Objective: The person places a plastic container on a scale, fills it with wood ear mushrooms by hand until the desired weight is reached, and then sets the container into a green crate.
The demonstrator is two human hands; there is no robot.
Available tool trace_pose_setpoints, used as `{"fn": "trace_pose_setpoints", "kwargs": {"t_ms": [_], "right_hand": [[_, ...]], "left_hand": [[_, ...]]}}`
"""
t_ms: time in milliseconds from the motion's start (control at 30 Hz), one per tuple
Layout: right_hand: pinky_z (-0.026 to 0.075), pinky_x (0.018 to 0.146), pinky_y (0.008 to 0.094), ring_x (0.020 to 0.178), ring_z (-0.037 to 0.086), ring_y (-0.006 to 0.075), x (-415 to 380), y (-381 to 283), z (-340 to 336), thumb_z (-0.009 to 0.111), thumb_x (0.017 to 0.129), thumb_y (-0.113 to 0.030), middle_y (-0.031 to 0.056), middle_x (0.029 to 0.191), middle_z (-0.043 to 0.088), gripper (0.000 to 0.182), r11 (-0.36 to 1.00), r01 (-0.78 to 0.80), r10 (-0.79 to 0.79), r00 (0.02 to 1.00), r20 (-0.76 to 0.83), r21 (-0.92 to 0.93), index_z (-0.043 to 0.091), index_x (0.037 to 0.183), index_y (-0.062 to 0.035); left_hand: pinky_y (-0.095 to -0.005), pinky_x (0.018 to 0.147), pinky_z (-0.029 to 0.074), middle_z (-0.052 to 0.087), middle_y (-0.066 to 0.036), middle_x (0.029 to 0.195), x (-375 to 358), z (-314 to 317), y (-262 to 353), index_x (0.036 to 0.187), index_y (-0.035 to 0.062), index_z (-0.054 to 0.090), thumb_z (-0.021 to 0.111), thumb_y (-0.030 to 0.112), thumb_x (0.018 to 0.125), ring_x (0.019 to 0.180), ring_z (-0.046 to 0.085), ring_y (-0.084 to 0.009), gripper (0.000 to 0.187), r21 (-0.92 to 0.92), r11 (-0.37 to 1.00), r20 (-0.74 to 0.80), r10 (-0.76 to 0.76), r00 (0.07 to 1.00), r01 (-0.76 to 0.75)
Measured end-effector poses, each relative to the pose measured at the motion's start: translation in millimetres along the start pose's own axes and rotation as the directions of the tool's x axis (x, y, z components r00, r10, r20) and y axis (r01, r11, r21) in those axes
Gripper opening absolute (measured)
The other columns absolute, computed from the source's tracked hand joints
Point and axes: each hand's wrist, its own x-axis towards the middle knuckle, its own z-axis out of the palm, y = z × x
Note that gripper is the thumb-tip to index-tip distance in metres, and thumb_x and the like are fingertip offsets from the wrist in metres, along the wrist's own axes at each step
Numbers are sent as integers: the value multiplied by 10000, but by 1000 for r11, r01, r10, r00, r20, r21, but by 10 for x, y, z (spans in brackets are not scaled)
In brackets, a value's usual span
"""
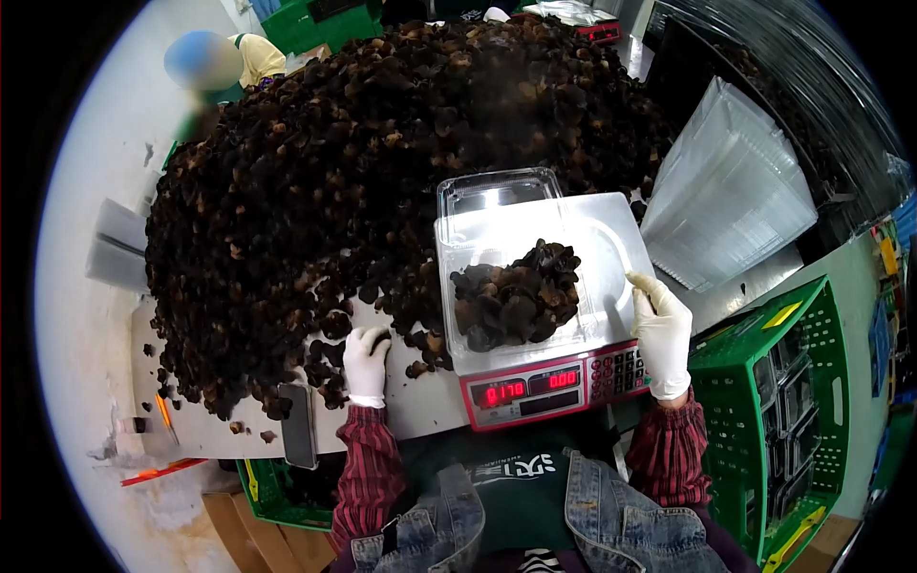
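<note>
My left hand (366, 366), in a white glove, is at the near edge of the big heap of dark wood ear mushrooms (401, 143). Its fingers are curled down together, and what they hold, if anything, is hidden. A gloved right hand of mine (662, 329) hovers by the right edge of the weighing scale (611, 248), fingers apart with nothing seen between them. On the scale's metal plate lies a clear plastic clamshell box (499, 196), lid raised at the back, with a pile of wood ear mushrooms (521, 298) in it. Red digits glow on the display (504, 392).
Stacked clear plastic boxes (731, 191) lean right of the scale. A green crate (831, 411) holding filled boxes stands at my right. The phone (298, 425) lies at the table's near edge. Another person in a blue cap (202, 59) is at the far left.
</note>
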Motion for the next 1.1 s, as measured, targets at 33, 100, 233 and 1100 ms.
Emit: {"fn": "trace_pose_setpoints", "kwargs": {"t_ms": [33, 100, 233, 1100], "right_hand": [[343, 490, 183, 553, 410, 12, 5, -28, 1, 580, 928, -39, -28, 743, 594, 180, 999, -30, 30, 999, 30, 16, 687, 1069, -9], [333, 466, 189, 528, 401, 13, -8, -69, -13, 573, 931, -43, -39, 714, 571, 181, 998, -62, 60, 996, 61, 33, 690, 1066, -13], [343, 466, 190, 528, 412, 14, -59, -83, -35, 571, 930, -40, -31, 738, 595, 189, 998, -51, 50, 998, 49, 35, 688, 1077, -16], [494, 624, 261, 648, 615, 152, -318, -314, 143, 401, 1003, -448, 108, 720, 608, 567, 848, -475, 336, 825, 455, 235, 514, 1263, 43]], "left_hand": [[-288, 757, 483, 619, -92, 921, 36, -16, 14, 929, 20, 665, 671, -18, 733, 826, 612, -216, 200, -88, 996, -13, -18, 1000, 17], [-255, 728, 488, 618, -74, 917, 65, -1, -60, 946, -2, 660, 652, -56, 739, 804, 616, -161, 214, -269, 959, -31, -99, 995, 87], [-231, 724, 493, 625, -42, 976, 235, -199, 147, 996, 12, 679, 643, -66, 766, 823, 608, -117, 246, -442, 875, -33, -236, 971, 197], [-321, 964, 422, 645, -135, 1088, 1310, -33, 1610, 1488, 39, 208, 489, 111, 965, 1024, 594, -190, 598, -898, 438, 17, -36, 999, 31]]}}
